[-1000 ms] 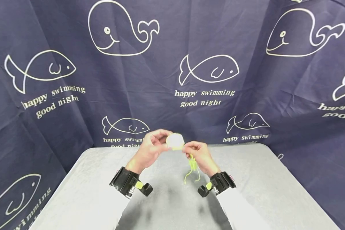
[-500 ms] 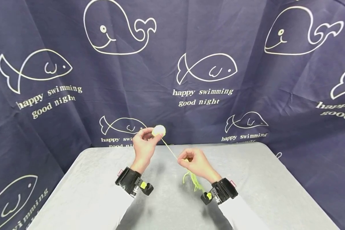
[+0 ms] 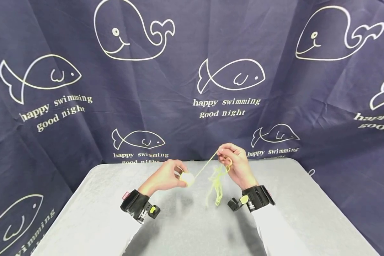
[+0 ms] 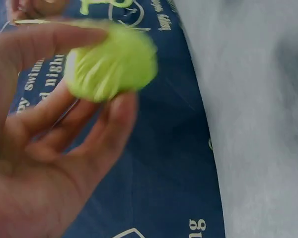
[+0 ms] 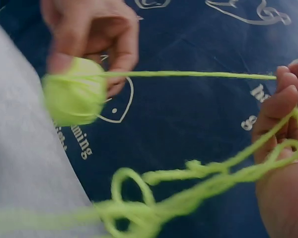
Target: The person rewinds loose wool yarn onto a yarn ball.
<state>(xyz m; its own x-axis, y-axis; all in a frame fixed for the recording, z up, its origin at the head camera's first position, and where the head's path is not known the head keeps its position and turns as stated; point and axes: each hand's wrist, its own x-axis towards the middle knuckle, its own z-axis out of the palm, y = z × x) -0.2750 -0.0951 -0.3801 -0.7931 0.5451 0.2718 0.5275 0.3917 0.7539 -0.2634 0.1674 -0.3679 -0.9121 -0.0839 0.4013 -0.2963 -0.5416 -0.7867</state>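
A small yellow-green ball of yarn [image 4: 114,64] is gripped between the thumb and fingers of my left hand [image 3: 167,175], above the table. From it a taut strand [image 5: 188,74] runs up to my right hand [image 3: 236,163], whose thumb and fingertips pinch it. Loose yarn [image 3: 217,185] hangs in loops and tangles below the right hand, some of it passing through the curled fingers. In the right wrist view the ball [image 5: 77,91] shows wound strands and looks slightly blurred.
A grey-white table [image 3: 192,227] spreads beneath both hands. Behind it hangs a dark blue curtain [image 3: 179,89] printed with whales, fish and words. Black straps with small cameras sit on both wrists.
The hands first held the ball together, then parted with a strand drawn between them. Since then my left hand has lowered with the ball and my right hand has risen with the yarn.
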